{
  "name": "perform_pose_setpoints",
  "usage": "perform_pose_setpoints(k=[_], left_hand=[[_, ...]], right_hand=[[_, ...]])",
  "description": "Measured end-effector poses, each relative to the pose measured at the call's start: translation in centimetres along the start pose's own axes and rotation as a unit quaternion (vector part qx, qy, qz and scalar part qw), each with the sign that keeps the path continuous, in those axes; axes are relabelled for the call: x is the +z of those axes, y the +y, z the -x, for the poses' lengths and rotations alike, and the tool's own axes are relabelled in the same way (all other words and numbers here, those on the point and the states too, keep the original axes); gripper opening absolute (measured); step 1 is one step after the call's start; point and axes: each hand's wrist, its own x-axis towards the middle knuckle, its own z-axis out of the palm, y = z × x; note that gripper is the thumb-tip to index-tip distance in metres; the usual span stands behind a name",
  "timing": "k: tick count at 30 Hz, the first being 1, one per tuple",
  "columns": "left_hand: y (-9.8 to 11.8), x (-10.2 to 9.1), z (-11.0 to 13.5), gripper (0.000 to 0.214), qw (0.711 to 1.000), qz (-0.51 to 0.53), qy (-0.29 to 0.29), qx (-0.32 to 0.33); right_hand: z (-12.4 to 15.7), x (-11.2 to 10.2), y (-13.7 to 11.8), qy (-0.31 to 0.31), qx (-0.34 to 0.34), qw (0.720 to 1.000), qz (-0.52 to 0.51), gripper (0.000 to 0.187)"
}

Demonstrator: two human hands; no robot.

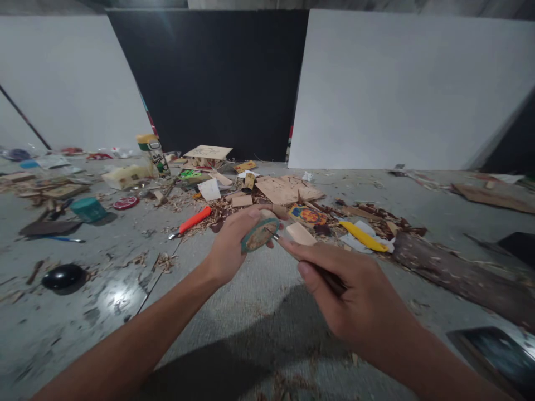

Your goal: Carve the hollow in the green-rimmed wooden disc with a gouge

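My left hand is closed around a small round wooden disc with a green-painted rim, held up in front of me above the floor. My right hand pinches a thin carving tool, its tip touching the disc's right edge. Both forearms reach in from the bottom of the view.
Wood shavings, flat wooden pieces, an orange cutter, a yellow cutter, a painted piece, a teal box, a black stone and a glue bottle lie on the grey floor. A dark log lies right. Boards lean against the back wall.
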Motion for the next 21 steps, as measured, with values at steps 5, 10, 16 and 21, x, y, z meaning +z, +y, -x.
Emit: perform_pose_setpoints(k=[5,10,16,21], left_hand=[[0.2,0.2,0.3,0.035,1.0,0.026,0.007,0.01],[0.1,0.1,0.8,0.034,0.999,-0.022,0.001,0.028],[-0.8,0.0,1.2,0.034,0.995,-0.076,0.052,0.038],[-1.6,0.2,1.2,0.029,0.993,-0.064,0.069,0.074]], right_hand=[[-0.7,0.1,0.3,-0.024,0.163,0.969,-0.182,0.033],[-0.9,0.4,0.2,-0.122,0.261,0.91,-0.3,0.04],[-0.5,1.4,-0.5,-0.09,0.251,0.911,-0.314,0.034],[-0.7,1.7,-0.9,-0.018,0.155,0.972,-0.174,0.032]])
